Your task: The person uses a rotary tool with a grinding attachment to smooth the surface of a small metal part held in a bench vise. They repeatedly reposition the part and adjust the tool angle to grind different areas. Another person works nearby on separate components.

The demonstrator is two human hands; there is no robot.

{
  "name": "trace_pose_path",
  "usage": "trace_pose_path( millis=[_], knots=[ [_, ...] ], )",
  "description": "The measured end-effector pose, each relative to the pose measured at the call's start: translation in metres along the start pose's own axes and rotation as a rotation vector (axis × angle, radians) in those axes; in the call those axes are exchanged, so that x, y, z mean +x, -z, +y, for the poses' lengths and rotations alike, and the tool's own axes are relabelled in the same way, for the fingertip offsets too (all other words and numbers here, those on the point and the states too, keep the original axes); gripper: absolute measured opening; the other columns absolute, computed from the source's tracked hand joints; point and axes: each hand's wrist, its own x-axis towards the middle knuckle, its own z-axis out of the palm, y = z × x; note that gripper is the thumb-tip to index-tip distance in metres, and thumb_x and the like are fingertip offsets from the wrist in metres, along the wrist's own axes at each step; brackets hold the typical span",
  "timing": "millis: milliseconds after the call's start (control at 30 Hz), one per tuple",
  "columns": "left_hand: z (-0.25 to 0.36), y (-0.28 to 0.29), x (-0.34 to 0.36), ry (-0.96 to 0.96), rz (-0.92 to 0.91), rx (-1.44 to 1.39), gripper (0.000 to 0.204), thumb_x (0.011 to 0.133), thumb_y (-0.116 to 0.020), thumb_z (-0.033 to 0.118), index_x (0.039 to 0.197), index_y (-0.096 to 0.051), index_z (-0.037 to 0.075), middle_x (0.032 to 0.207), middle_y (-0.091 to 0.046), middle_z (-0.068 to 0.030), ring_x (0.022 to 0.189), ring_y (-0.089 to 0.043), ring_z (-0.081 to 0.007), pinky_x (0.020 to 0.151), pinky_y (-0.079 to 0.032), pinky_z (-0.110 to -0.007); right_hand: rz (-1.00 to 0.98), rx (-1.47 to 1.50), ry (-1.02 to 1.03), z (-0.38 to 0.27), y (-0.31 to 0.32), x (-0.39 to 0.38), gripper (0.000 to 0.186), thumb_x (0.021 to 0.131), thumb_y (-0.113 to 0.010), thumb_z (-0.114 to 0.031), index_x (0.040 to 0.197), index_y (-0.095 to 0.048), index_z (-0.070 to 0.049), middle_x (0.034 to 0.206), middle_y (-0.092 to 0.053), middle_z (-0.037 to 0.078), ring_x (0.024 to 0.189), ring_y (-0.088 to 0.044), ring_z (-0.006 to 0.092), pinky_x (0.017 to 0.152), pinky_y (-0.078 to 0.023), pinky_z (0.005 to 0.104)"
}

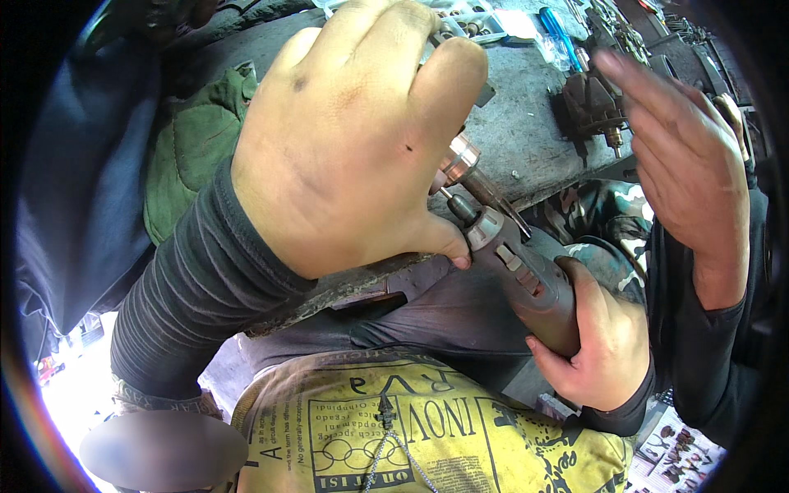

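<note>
My right hand [604, 337] is wrapped round the grey-brown body of a handheld rotary tool [526, 283], whose dark nose points up and left. Above it, my left hand [353, 148] is closed on a metal part [465, 152] with a copper-coloured ring and a steel shaft; the rest of it is hidden behind the fingers. That shaft runs down to the right, close above the tool's body. My left thumb lies against or very near the tool's metal collar. A thin bit at the nose reaches toward the held part; whether they touch I cannot tell.
Another person's hand [690, 156] hangs at the right, fingers stretched out. Near it on the grey workbench [526, 123] stands a dark metal fixture [593, 107]. Behind are a blue-handled tool [559, 37] and a clear parts box [481, 25]. Green cloth [193, 140] lies left.
</note>
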Motion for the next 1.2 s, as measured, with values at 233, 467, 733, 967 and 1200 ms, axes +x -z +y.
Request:
trace_pose_path(
  millis=[233,467,733,967,1200],
  knots=[
    [-0.003,0.001,-0.001,-0.022,0.012,-0.01,0.103,0.036,-0.095,0.048,0.121,-0.061,0.001,0.125,-0.06,-0.0195,0.116,-0.059,-0.0433,0.101,-0.047,-0.05,0.015,0.05,-0.091,-0.014,0.001,-0.002,0.074,0.068,-0.082,-0.01,0.134,-0.052,0.008,0.103,-0.069,0.028,0.089,-0.071,0.0461,0.076,-0.058,0.046],
    [-0.01,0.001,-0.005,-0.098,0.016,0.059,0.102,0.037,-0.094,0.05,0.119,-0.06,-0.001,0.123,-0.061,-0.0204,0.115,-0.059,-0.0437,0.1,-0.047,-0.05,0.076,0.038,-0.096,-0.011,-0.001,-0.006,0.075,0.069,-0.083,-0.011,0.135,-0.052,0.007,0.104,-0.069,0.028,0.088,-0.072,0.0448,0.077,-0.058,0.0452],
    [-0.018,0.002,-0.002,-0.252,0.02,0.201,0.102,0.038,-0.094,0.052,0.118,-0.06,-0.002,0.121,-0.061,-0.0214,0.113,-0.06,-0.0442,0.099,-0.048,-0.05,0.06,0.037,-0.049,-0.007,-0.001,-0.011,0.075,0.069,-0.083,-0.013,0.134,-0.052,0.007,0.102,-0.07,0.027,0.086,-0.072,0.0435,0.075,-0.058,0.0447],
    [0.006,0.005,-0.002,-0.162,0.039,0.074,0.103,0.039,-0.094,0.052,0.12,-0.061,-0.001,0.122,-0.061,-0.0221,0.113,-0.06,-0.0445,0.1,-0.048,-0.05,0.066,0.039,-0.029,-0.004,0.002,-0.015,0.075,0.07,-0.084,-0.015,0.134,-0.052,0.007,0.101,-0.07,0.025,0.084,-0.072,0.0424,0.074,-0.059,0.0442],
    [-0.034,-0.007,-0.013,-0.325,0.076,0.264,0.106,0.039,-0.094,0.054,0.123,-0.061,-0.001,0.124,-0.06,-0.0229,0.115,-0.059,-0.0448,0.101,-0.047,-0.05,0.047,0.043,-0.006,-0.005,0.003,-0.017,0.074,0.07,-0.084,-0.016,0.133,-0.053,0.008,0.099,-0.07,0.024,0.081,-0.072,0.0413,0.072,-0.059,0.0438]
  ],
)
